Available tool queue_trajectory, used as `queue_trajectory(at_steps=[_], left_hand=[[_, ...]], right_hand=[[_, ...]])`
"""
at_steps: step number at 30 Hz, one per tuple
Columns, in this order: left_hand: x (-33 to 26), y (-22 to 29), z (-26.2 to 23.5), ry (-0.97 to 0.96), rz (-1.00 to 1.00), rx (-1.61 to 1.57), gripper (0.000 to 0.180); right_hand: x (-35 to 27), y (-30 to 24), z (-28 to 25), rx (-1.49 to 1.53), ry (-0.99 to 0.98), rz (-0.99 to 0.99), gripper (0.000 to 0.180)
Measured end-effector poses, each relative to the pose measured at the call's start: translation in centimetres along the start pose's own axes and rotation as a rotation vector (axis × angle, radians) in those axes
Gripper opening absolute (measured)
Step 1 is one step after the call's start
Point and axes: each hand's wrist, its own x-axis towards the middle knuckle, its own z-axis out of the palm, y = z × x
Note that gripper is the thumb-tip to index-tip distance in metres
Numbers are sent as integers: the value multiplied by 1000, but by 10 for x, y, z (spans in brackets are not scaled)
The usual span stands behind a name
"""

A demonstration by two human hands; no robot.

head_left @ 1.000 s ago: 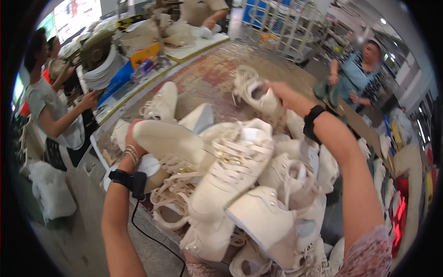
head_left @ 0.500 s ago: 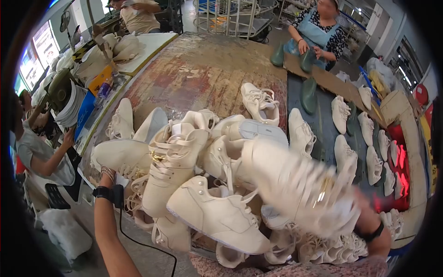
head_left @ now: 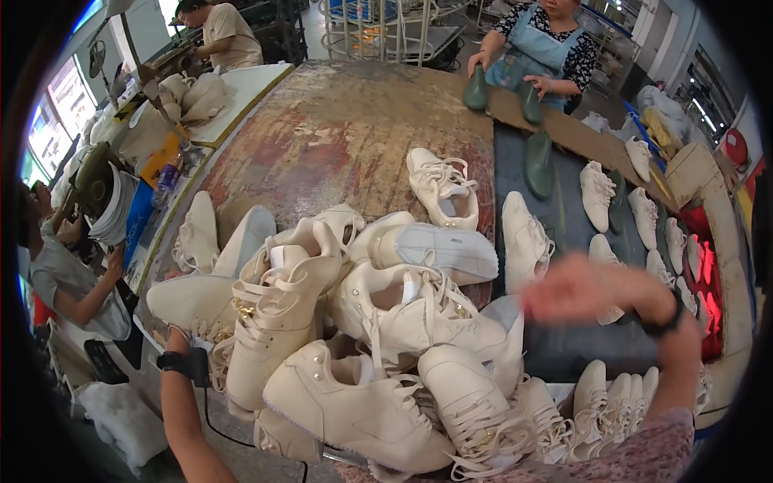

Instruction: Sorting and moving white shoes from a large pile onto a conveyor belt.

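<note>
A brown cardboard box (head_left: pixel 684 171) stood at the right edge of the counter (head_left: pixel 346 129). A flat orange package (head_left: pixel 163 154) lay just left of that counter, beside a blue one (head_left: pixel 138 221).

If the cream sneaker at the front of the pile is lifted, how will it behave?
The front cream sneaker probably keeps its shape, since its upper stands up unsupported. Its loose laces look likely to dangle and snag. Neighbouring sneakers leaning on it may slide.

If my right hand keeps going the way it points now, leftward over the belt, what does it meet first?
Probably the cream sneaker lying at the dark belt's left edge; the right hand is motion-blurred and depth is unclear, so it may pass above it.
</note>
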Motion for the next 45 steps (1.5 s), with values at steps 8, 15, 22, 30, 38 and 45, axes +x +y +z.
queue_trajectory(at_steps=[8, 15, 22, 30, 38, 45], left_hand=[[21, -24, 6, 35, 35, -66, 44], [26, -35, 6, 11, 60, -148, 45], [-6, -19, 6, -12, -96, -120, 46], [139, 3, 49, 92, -278, -5, 47], [148, 47, 27, -242, -451, 365, 51], [167, 101, -15, -261, -445, 461, 55]], right_hand=[[178, 118, -34, 69, 85, 109, 34], [108, 111, -66, 168, 548, 38, 29], [-51, -1, 15, 178, 573, 84, 21], [-31, -9, 108, 314, 125, 176, 38], [-9, -76, 24, -597, -435, 213, 57], [41, -128, 2, -576, -367, 66, 32]])
